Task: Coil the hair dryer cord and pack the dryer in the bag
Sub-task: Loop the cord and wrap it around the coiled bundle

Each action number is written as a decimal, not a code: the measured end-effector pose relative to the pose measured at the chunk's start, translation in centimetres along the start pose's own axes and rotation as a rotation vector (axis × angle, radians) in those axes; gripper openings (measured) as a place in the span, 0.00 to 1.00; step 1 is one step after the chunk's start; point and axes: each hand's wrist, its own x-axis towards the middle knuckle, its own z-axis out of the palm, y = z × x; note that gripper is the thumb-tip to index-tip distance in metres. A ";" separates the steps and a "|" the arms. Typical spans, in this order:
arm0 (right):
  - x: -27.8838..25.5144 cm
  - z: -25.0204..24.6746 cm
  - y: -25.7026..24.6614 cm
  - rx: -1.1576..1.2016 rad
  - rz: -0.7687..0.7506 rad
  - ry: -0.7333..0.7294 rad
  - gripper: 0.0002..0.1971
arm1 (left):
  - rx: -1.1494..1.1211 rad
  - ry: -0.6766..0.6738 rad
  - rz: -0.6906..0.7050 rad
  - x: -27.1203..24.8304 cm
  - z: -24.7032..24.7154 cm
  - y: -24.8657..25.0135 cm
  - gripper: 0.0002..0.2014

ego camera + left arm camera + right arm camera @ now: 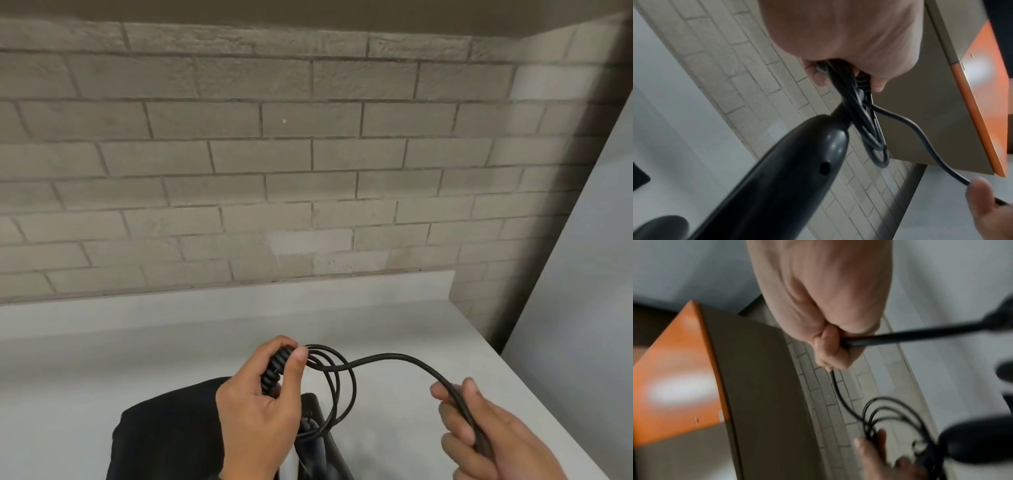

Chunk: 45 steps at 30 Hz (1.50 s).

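My left hand (291,356) grips several black cord loops (337,387) together with the ribbed strain relief at the dryer's end. The black hair dryer (313,442) sits below that hand, partly hidden by it; in the left wrist view its handle (787,170) runs from the fist toward the camera. From the loops, the free cord (394,358) arcs right into my right hand (454,390), which is curled round it. In the right wrist view the cord (900,335) passes through the fist. The black bag (164,435) lies on the counter, left of the dryer.
The grey counter (102,342) ends at a brick wall (308,154) behind and at an edge on the right (534,387). An orange-fronted cabinet (982,97) hangs overhead, seen only in the wrist views.
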 end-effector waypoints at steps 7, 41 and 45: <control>1.1 -2.1 3.5 -0.727 -0.511 0.211 0.15 | -0.059 -0.041 -0.045 0.0 0.6 0.2 0.06; 5.1 4.9 1.7 -0.528 -0.408 -0.168 0.08 | -0.216 -0.265 0.282 0.1 1.2 1.0 0.09; 4.9 4.4 2.4 -0.480 -0.475 -0.129 0.10 | -0.216 -0.198 0.271 -0.2 1.6 1.1 0.08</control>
